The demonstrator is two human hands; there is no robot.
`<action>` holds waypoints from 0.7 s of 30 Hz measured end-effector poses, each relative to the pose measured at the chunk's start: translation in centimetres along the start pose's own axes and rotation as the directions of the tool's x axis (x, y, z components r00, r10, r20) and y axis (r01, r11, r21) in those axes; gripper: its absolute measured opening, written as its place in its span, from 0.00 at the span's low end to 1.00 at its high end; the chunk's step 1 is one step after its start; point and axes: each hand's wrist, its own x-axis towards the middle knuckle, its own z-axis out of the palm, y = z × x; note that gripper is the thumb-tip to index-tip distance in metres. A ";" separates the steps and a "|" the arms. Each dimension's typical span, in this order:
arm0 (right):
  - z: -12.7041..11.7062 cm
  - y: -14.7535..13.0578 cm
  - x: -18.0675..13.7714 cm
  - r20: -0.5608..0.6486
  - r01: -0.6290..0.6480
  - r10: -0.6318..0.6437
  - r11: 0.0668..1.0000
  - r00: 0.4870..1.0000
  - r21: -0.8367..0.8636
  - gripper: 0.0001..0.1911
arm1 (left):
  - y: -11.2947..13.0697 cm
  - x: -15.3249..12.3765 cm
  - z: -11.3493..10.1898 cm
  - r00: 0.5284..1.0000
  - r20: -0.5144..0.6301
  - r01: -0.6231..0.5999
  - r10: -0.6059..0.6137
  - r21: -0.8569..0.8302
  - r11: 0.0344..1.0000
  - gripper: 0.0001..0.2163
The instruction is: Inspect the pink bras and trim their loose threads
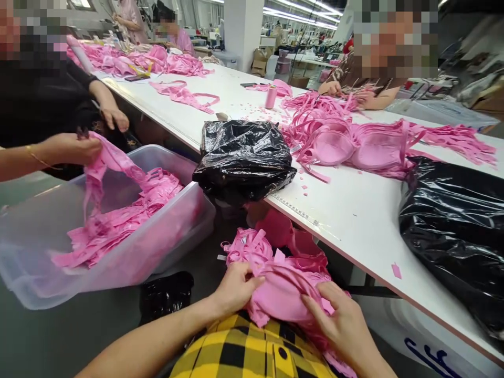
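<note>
Counting the hands first: what did each hold?
— Item 1, left hand (236, 286): thumb and fingers pinched on the pink bra (281, 294). Item 2, right hand (342, 325): fingers curled over the same bra's cup, apparently gripping it. The hands sat near each other, the bra between them.
Where did that bra lie?
— In the lap, above a yellow checked garment (244, 352), below the edge of the white table (354, 210), with more pink pieces (275, 236) heaped behind it.
Other entries?
— One black plastic bag (244, 157) overhanging the table edge; a second black bag (457, 226) to the right; pink bras (354, 147) piled between them; one clear bin (35, 236) of pink pieces at left, a co-worker's hand (74, 148) holding a piece above it.
</note>
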 end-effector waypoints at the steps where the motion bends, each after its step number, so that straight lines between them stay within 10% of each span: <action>1: -0.2 0.1 0.0 0.025 0.020 -0.021 0.999 0.999 0.038 0.16 | 0.0 -0.1 -0.4 1.000 0.003 -0.012 0.012 -0.007 1.000 0.11; 6: -1.9 2.6 -0.1 0.116 0.010 -0.038 0.971 0.993 0.240 0.18 | 0.2 -0.3 -2.8 0.999 0.034 -0.013 0.015 -0.069 0.998 0.10; 13: 0.2 6.8 -0.9 0.024 -0.322 0.329 0.935 0.944 -0.146 0.24 | -1.4 0.1 -3.0 0.999 -0.046 -0.004 0.008 0.096 0.995 0.11; 21: 1.2 12.9 -3.0 -0.244 -0.159 0.142 0.986 0.959 -0.052 0.18 | 4.0 0.5 -8.2 0.999 0.001 -0.031 0.037 0.563 0.826 0.12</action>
